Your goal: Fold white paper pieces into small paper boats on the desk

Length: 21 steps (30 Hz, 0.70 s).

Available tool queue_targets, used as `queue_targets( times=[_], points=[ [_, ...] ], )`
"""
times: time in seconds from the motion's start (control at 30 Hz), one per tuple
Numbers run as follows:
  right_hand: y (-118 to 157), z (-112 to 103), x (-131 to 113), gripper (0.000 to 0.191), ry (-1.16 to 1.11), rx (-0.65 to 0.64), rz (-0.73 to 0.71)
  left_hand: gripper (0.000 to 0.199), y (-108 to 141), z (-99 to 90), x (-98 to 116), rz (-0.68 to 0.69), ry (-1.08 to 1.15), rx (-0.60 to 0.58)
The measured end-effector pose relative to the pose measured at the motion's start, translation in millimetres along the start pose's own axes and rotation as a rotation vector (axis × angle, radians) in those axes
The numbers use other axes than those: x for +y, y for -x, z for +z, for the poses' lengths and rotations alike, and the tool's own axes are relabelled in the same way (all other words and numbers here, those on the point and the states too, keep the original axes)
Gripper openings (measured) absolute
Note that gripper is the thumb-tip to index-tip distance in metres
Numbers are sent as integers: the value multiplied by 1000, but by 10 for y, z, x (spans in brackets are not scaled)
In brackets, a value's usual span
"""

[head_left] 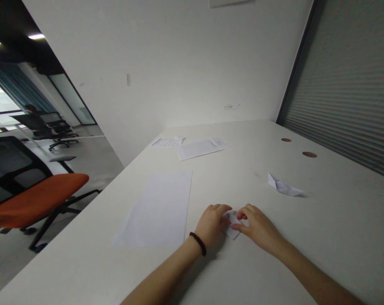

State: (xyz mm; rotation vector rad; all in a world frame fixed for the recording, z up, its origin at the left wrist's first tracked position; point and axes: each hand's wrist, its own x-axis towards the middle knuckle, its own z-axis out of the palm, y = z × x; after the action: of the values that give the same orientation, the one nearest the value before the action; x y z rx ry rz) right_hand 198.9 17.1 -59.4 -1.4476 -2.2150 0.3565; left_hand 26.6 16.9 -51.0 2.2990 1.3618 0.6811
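Note:
A small folded piece of white paper [233, 232] lies on the white table between my hands. My left hand [211, 223], with a dark band at the wrist, holds its left side, fingers curled over the far edge. From the right, my right hand [258, 225] grips the paper's right edge between bent fingers and thumb. Part of the folded paper is hidden under the fingers. To the left lies a flat blank white sheet [158, 209]. Farther right sits a folded paper boat [283, 187].
Printed sheets [202, 148] and another written page [168, 141] lie toward the back of the table [249, 159]. Two round holes [309, 154] are at the right. An orange chair [39, 197] stands left of the table. A person [31, 109] sits far back left.

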Motion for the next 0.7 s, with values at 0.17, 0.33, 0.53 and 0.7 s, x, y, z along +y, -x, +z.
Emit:
queue_targets(
  times=[0.17, 0.33, 0.53, 0.7],
  points=[
    [-35, -22, 7, 25, -130, -46, 14, 49, -9, -75, -38, -145, 137, -115],
    [-47, 6, -15, 17, -342, -48, 46, 41, -6, -142, -62, -194, 311, -133],
    [-38, 27, -109, 3, -529, 196, -201, 10, 13, -113, 2, -5, 249, 207],
    [-1, 36, -141, 11, 45, 259, -526, 16, 27, -43, 10, 158, -92, 95]
  ],
)
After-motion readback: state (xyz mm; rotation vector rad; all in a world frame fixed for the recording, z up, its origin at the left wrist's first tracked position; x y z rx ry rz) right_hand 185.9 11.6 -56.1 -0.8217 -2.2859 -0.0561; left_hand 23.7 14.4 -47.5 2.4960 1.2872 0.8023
